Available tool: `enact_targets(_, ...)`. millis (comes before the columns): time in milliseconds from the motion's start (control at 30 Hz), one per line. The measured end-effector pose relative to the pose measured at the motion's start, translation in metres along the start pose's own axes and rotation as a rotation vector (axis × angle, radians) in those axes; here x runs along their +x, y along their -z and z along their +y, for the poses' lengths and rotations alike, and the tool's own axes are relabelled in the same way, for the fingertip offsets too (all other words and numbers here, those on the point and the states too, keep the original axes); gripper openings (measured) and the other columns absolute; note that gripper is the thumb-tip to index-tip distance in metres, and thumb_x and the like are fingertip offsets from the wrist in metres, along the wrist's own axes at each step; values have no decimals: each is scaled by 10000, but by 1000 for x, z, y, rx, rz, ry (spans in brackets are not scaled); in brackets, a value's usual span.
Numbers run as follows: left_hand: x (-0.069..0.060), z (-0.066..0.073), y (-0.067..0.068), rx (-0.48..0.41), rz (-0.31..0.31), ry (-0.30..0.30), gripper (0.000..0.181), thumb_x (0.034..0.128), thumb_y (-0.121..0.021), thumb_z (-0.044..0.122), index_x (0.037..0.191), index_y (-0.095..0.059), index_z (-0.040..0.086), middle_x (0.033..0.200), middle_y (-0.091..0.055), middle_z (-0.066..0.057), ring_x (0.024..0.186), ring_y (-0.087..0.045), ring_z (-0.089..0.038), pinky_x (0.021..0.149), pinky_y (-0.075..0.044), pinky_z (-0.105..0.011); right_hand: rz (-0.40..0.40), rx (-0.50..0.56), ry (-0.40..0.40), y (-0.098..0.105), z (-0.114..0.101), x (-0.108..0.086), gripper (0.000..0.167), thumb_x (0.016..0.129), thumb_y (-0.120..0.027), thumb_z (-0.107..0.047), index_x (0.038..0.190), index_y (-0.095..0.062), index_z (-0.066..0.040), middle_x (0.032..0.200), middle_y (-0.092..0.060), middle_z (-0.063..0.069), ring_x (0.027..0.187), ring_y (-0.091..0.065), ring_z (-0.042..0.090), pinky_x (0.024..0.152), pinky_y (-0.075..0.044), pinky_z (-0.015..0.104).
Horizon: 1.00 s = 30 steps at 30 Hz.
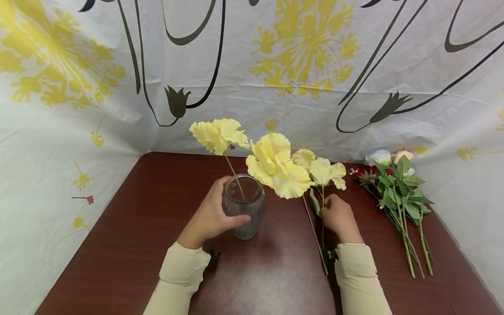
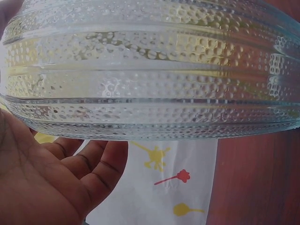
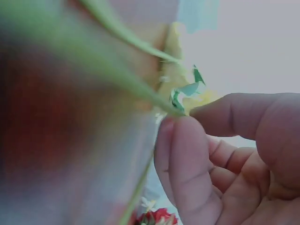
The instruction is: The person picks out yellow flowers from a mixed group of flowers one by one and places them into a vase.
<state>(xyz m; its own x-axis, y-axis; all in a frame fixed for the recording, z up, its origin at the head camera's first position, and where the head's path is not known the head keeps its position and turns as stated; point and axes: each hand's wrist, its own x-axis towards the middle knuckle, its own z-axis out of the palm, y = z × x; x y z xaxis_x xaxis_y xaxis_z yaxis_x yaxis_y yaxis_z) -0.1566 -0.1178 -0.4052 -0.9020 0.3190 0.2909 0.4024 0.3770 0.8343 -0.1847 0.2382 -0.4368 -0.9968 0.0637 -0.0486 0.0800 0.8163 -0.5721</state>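
A clear ribbed glass vase (image 1: 253,218) stands on the dark table, with one yellow flower (image 1: 216,134) leaning left out of its mouth. My left hand (image 1: 210,214) holds the vase from the left, thumb across the front. In the left wrist view the vase's dimpled glass (image 2: 154,70) fills the upper part. Right of the vase, my right hand (image 1: 340,217) pinches a green stem (image 3: 136,84) between thumb and fingertips. Yellow blooms (image 1: 323,171) rise above that hand. A larger yellow bloom (image 1: 277,168) overlaps the vase's right side, its long stem (image 1: 313,232) slanting down beside the hand.
A bunch of cut flowers (image 1: 401,197) with white, peach and red heads lies at the table's right, stems toward the front. A white patterned cloth (image 1: 236,78) hangs behind the table (image 1: 130,245) and along its sides.
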Motion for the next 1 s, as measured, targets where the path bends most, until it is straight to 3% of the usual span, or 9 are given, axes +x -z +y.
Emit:
enact_targets(200,0,0,0,4,1,0,945,718,-879,398,1455,-331,176,1372,-415,-8,1240,-443,-189,973,-434,-499,23,137,7,14,-11,-6,182,920,-471,-60,1082,-513,12,939,-572,164,710,-561,257,600,-451,359)
enact_targets(367,0,0,0,13,4,7,948,719,-878,403,1457,-328,176,1375,-416,-15,1243,-445,-192,976,-433,-498,68,255,-1,27,-23,-15,172,948,-472,-108,1091,-515,-23,943,-571,150,700,-586,251,598,-478,356)
enact_targets(667,-1,0,-1,17,27,4,937,717,-881,412,1447,-350,159,1353,-438,-31,1224,-453,-196,955,-450,-496,173,298,116,47,-37,-30,290,1001,-480,-149,1273,-477,-46,973,-598,128,710,-619,258,618,-492,346)
enact_targets(900,-1,-2,2,23,84,4,926,705,-893,394,1433,-377,147,1338,-448,-31,1215,-461,-194,949,-458,-485,278,437,167,52,-46,-37,187,1002,-521,-133,1139,-481,-13,966,-604,164,685,-640,161,618,-552,299)
enact_targets(1000,0,-3,4,21,106,-1,918,699,-901,375,1424,-388,144,1335,-450,-27,1215,-461,-189,955,-454,-481,294,496,210,53,-49,-39,207,1004,-524,-99,1187,-480,-13,944,-599,152,706,-635,134,619,-552,282)
